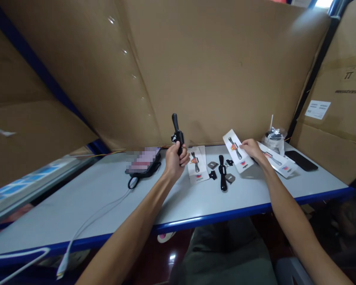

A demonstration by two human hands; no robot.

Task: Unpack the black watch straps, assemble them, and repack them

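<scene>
My left hand (175,160) is closed round the lower handle of a black spokeshave (177,128), which it holds upright above the table. Between the fingers and thumb of my right hand (251,149) is a white printed card (236,149) with a picture of a spokeshave, tilted up off the table. A second black spokeshave body (222,174) lies on the table between my hands. Around it are a grey blade (213,165), another grey blade (230,179), and a small black plate (213,175). More printed cards (198,174) lie beside my left hand.
Another printed card (280,164) lies near a black phone (301,160) at the right. Behind it stands a plastic-wrapped cup (274,136) with a straw. A blurred-screen device (144,160) lies left, near a white cable (99,211). Cardboard (213,71) walls the back.
</scene>
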